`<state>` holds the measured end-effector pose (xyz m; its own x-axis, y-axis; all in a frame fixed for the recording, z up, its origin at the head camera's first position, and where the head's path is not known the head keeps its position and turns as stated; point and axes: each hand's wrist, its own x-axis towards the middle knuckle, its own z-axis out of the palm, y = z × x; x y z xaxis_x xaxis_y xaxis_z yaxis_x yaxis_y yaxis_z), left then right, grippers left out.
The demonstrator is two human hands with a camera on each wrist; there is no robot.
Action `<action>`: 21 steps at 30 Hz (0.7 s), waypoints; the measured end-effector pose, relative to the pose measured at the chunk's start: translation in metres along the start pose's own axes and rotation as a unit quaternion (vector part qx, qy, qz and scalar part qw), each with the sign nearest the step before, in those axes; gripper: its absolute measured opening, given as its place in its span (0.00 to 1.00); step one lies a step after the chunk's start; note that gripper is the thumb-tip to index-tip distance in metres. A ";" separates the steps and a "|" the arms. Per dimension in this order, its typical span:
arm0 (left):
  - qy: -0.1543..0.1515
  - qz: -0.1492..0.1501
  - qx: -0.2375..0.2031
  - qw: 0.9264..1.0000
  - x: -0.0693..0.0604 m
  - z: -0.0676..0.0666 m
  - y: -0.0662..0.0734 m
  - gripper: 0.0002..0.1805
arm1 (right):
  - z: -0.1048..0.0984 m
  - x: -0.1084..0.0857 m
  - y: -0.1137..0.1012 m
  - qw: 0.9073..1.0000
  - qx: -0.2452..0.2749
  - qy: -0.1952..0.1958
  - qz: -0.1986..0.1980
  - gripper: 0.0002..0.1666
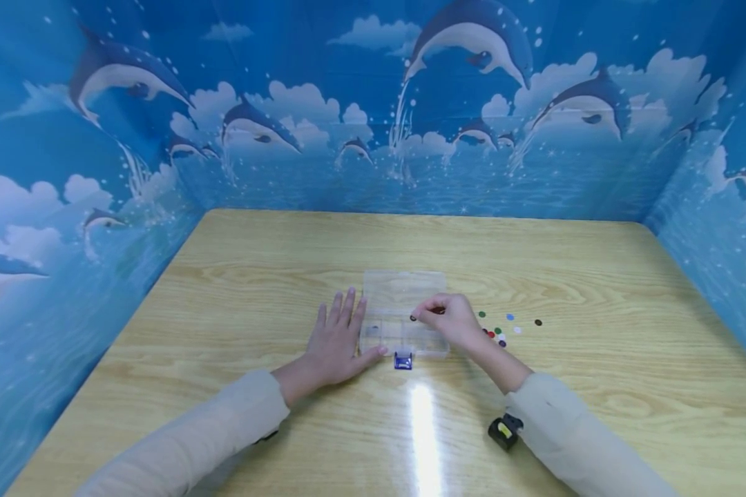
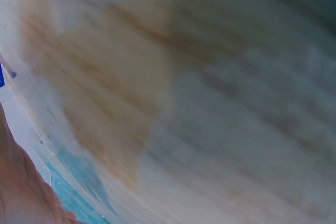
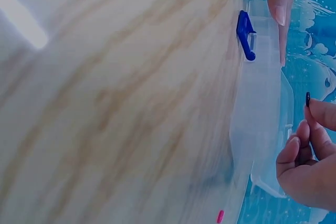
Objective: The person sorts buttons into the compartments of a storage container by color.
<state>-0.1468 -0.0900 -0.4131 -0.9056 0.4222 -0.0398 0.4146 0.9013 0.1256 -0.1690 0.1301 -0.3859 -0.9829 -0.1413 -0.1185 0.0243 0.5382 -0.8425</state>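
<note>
A clear plastic compartment box [image 1: 427, 343] lies with its lid [image 1: 404, 283] folded back. A blue latch [image 1: 403, 361] juts from its front. My right hand [image 1: 456, 321] is above the box's right side, pinching a small black button [image 3: 308, 99] between thumb and forefinger. Something dark red [image 1: 438, 310] shows at that hand; whether it is held cannot be told. My left hand [image 1: 338, 342] rests flat at the box's left side, fingers straight and thumb at the front edge. A small dark thing shows faintly in the left compartment.
Several loose buttons, including green [image 1: 482, 314], blue [image 1: 510, 317], red [image 1: 490, 334] and dark [image 1: 538, 322] ones, lie right of the box. A black wrist device [image 1: 503, 432] is at the right sleeve. A dolphin-print curtain [image 1: 348, 103] surrounds the wooden table [image 1: 273, 241].
</note>
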 end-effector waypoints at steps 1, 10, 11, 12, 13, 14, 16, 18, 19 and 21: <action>0.000 0.000 0.001 1.000 0.000 0.000 0.000 0.50 | 0.001 0.001 -0.001 1.000 0.000 -0.001 0.000 0.08; -0.002 0.001 0.008 1.000 0.001 0.001 0.000 0.51 | 0.012 0.008 -0.008 1.000 -0.020 0.001 -0.012 0.08; -0.002 0.001 0.010 1.000 0.001 0.001 0.000 0.51 | 0.013 0.009 -0.009 1.000 -0.021 0.003 -0.012 0.08; -0.003 0.001 0.011 1.000 0.001 0.001 0.000 0.51 | 0.014 0.009 -0.009 1.000 -0.023 0.004 -0.013 0.08; -0.004 0.001 0.011 1.000 0.001 0.001 0.000 0.51 | 0.015 0.010 -0.010 1.000 -0.022 0.004 -0.010 0.08; -0.004 0.001 0.011 1.000 0.001 0.000 0.000 0.50 | 0.015 0.010 -0.010 1.000 -0.021 0.005 -0.007 0.08; -0.004 0.002 0.009 1.000 0.001 0.000 0.000 0.50 | 0.016 0.011 -0.010 1.000 -0.022 0.006 -0.003 0.07; -0.004 0.001 0.006 1.000 0.000 -0.001 0.000 0.50 | 0.017 0.013 -0.010 1.000 -0.023 0.005 -0.001 0.07; -0.005 0.001 0.004 1.000 0.000 -0.001 0.000 0.50 | 0.018 0.013 -0.010 1.000 -0.023 0.004 0.002 0.07; -0.005 0.001 0.002 1.000 0.000 -0.001 0.001 0.50 | 0.019 0.014 -0.011 1.000 -0.025 0.001 0.002 0.06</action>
<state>-0.1465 -0.0897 -0.4118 -0.9042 0.4242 -0.0487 0.4161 0.9010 0.1222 -0.1796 0.1063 -0.3887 -0.9829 -0.1380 -0.1216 0.0193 0.5805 -0.8140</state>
